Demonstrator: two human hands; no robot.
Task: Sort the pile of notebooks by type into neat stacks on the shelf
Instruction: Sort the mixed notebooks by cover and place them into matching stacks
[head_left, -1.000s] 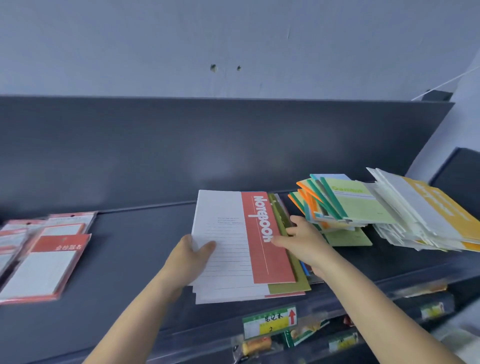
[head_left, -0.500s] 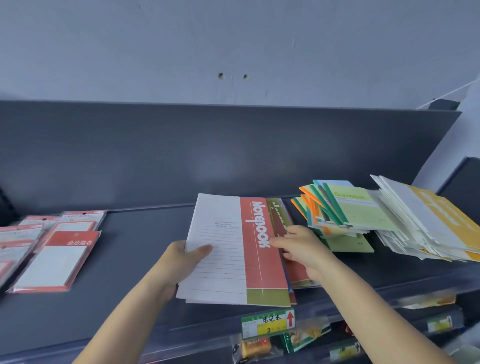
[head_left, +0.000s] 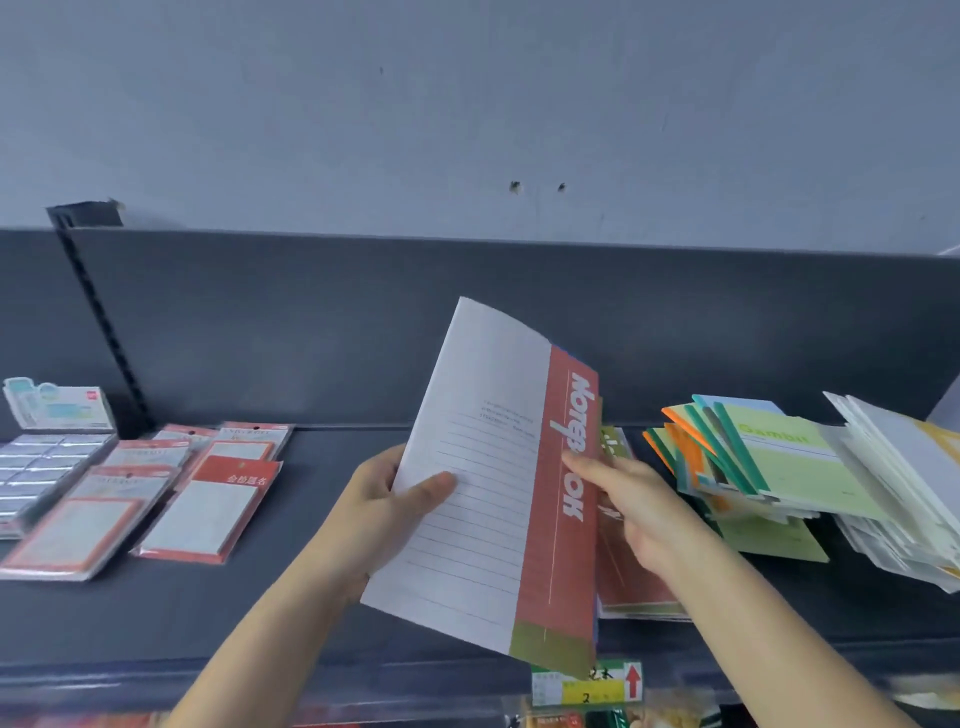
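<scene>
Mid-frame, the red notebook (head_left: 493, 499) is now raised off the shelf (head_left: 249, 608) for sorting, gripped by the left hand (head_left: 382, 501) and touched by straight fingers of the right hand (head_left: 641, 512).

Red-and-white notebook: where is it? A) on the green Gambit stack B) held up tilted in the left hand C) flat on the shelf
B: the left hand grips the notebook by its white edge, tilted up off the shelf; the right hand touches its red band.
</scene>
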